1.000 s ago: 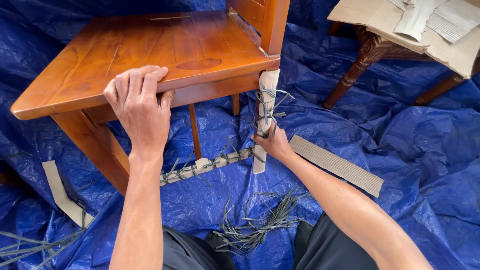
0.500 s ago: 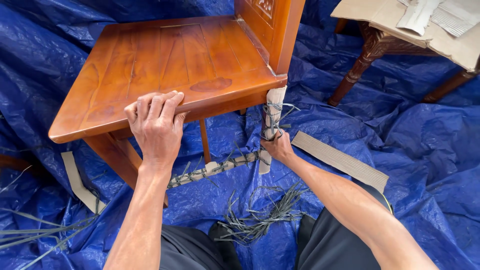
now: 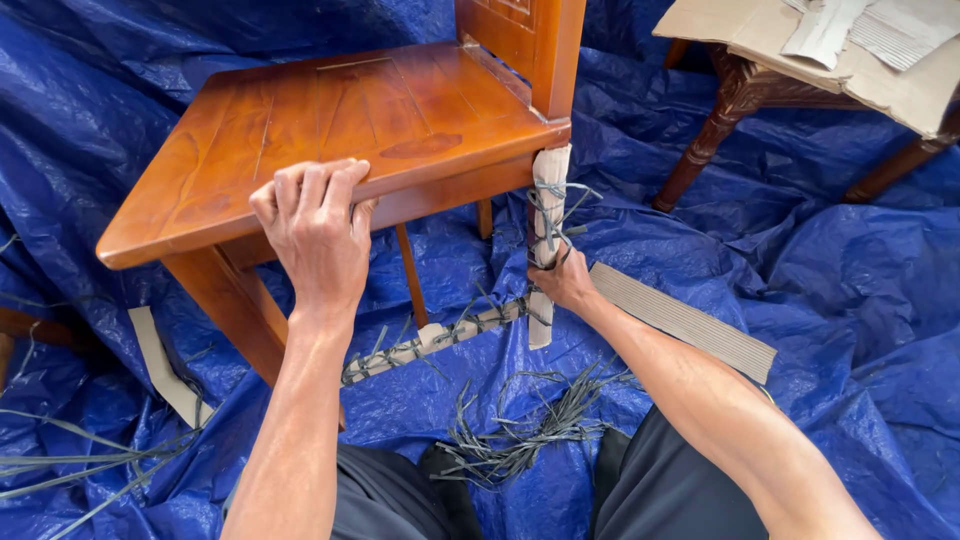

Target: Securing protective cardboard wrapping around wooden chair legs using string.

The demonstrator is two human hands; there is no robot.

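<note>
A glossy brown wooden chair (image 3: 300, 120) stands on a blue tarp (image 3: 820, 300). My left hand (image 3: 315, 235) grips the front edge of its seat, fingers curled over the top. My right hand (image 3: 565, 280) holds the chair's rear leg (image 3: 548, 240), which is wrapped in corrugated cardboard and tied with grey plastic strapping. The lower rail (image 3: 440, 335) between the legs is also wrapped in cardboard and bound with grey strapping.
A loose bundle of grey strapping (image 3: 520, 430) lies on the tarp by my knees. A cardboard strip (image 3: 685, 320) lies to the right, another (image 3: 160, 365) to the left. A carved wooden table (image 3: 740, 100) with cardboard on top stands at the upper right.
The chair has shifted and turned a little, its seat now sitting further right in view. Both hands keep their hold on seat edge and wrapped leg.
</note>
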